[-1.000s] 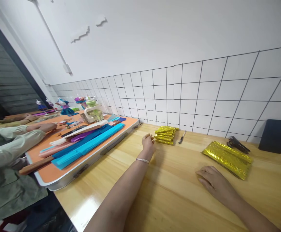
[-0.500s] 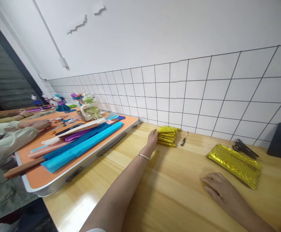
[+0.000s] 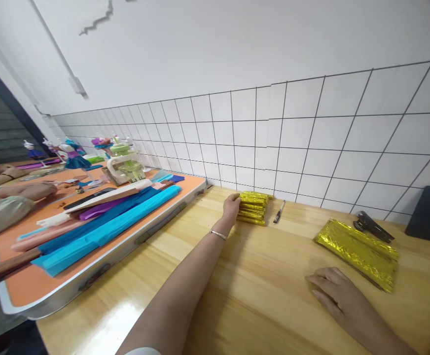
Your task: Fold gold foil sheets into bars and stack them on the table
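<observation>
Wooden worktop [image 3: 185,241] — left hand [image 3: 232,207] at gold foil rolls [image 3: 252,209], grip unclear; right hand's [image 3: 335,293] fingers apart, empty.

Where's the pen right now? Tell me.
The pen lies right of centre in the head view, just right of the gold foil stack, near the tiled wall.

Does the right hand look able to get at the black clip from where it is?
Probably yes: the gold sheet lies between the right hand and the clip, but it is flat, leaving room to pass above.
</observation>
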Motion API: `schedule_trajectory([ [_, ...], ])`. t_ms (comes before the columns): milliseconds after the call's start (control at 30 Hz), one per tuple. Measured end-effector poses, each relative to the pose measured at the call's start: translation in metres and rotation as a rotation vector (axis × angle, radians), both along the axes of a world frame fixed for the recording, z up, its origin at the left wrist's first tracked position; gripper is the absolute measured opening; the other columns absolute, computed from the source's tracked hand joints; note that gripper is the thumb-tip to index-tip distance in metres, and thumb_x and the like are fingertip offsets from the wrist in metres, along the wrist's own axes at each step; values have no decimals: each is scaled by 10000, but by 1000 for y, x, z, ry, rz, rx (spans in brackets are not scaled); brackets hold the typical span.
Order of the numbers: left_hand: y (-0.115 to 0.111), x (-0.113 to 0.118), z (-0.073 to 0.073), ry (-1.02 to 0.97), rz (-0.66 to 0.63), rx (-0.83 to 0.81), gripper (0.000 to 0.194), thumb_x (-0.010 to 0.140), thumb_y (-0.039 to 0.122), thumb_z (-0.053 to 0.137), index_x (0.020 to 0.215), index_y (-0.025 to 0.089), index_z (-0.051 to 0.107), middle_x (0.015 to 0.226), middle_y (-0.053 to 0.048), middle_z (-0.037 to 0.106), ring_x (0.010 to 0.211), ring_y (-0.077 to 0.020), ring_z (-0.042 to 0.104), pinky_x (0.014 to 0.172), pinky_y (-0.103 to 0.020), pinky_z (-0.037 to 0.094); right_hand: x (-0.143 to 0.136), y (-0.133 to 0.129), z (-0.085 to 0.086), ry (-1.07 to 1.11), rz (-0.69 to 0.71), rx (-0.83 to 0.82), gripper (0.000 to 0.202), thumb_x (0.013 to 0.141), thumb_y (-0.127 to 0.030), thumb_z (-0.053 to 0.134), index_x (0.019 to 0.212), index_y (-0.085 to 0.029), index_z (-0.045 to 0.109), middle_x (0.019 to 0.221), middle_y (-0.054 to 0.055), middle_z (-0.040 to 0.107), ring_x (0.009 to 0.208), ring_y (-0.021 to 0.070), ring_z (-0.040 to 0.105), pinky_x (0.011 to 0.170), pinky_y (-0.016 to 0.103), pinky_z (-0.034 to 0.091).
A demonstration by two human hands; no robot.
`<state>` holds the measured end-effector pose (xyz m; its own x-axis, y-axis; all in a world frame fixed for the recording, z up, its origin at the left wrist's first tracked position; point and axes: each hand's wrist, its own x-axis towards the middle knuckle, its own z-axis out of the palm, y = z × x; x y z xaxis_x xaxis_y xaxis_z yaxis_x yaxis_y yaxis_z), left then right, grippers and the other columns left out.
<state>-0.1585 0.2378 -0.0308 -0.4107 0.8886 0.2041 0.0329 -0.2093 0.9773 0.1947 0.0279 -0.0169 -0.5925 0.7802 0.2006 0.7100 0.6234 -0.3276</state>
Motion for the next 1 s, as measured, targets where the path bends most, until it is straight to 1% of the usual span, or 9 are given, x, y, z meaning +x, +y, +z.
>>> schedule_trajectory([
  [100, -1, 3, 4, 9, 6, -18, 305, 734, 197, 594, 1036, 173, 629, 1110, -86, 630, 1011, -213, 568, 913, -362, 420, -1, 0, 1, 8, 8, 18, 260, 888, -335, 438, 1094, -266, 582, 1043, 63, 593, 984, 212, 517, 852, 375, 454],
  [233, -8, 6, 8, 16, 66, -9, 313, 769, 223, 575, 1076, 174, 601, 1157, -92, 601, 1060, -215, 541, 936, -355, 398, -2, -2, 2, 24, 18, 63, 240, 877, -317, 461, 1069, -268, 596, 1012, 58, 611, 955, 206, 539, 828, 360, 467],
  [433, -34, 8, 17, 27, 144, 19, 335, 790, 243, 559, 1119, 178, 561, 1165, -94, 574, 1121, -221, 495, 983, -349, 344, 4, -1, -5, 42, 13, 204, 225, 878, -272, 451, 1037, -254, 609, 968, 53, 638, 902, 199, 563, 801, 359, 464],
  [533, -53, 15, 21, 32, 144, 28, 335, 783, 258, 558, 1109, 179, 561, 1164, -89, 558, 1149, -227, 465, 993, -363, 329, 16, 7, -5, 88, -85, 354, 226, 872, -264, 443, 999, -243, 628, 946, 51, 654, 878, 201, 575, 794, 363, 456],
  [567, -60, 19, 22, 34, 139, 32, 328, 781, 256, 555, 1100, 182, 564, 1167, -86, 554, 1152, -225, 460, 994, -364, 326, 21, 10, -3, 106, -152, 408, 234, 870, -273, 442, 1004, -243, 630, 956, 51, 656, 888, 207, 576, 798, 368, 452],
  [667, -84, 36, 22, 38, 104, 35, 300, 778, 238, 540, 1071, 187, 579, 1141, -73, 565, 1122, -213, 476, 989, -361, 328, 41, 24, 1, 141, -362, 504, 281, 861, -336, 428, 1030, -230, 626, 1002, 60, 647, 951, 234, 562, 852, 397, 425],
  [733, -101, 52, 20, 38, 58, 29, 289, 764, 224, 552, 1048, 185, 592, 1099, -67, 586, 1081, -208, 501, 975, -360, 339, 56, 33, 0, 90, -478, 526, 354, 848, -382, 418, 1106, -216, 594, 1074, 81, 622, 1016, 266, 531, 896, 436, 385],
  [833, -129, 81, 13, 29, -43, 5, 275, 755, 234, 575, 1023, 182, 609, 1055, -61, 611, 1038, -207, 526, 949, -359, 358, 76, 45, -9, -43, -596, 476, 439, 821, -413, 435, 1182, -190, 545, 1169, 120, 573, 1066, 310, 485, 874, 453, 367],
  [1000, -168, 121, 2, 17, -225, -61, 239, 758, 229, 576, 983, 179, 639, 995, -66, 643, 889, -192, 577, 844, -334, 425, 93, 54, -21, -85, -586, 257, 333, 813, -429, 438, 954, -193, 627, 928, 89, 638, 898, 259, 535, 770, 373, 384],
])
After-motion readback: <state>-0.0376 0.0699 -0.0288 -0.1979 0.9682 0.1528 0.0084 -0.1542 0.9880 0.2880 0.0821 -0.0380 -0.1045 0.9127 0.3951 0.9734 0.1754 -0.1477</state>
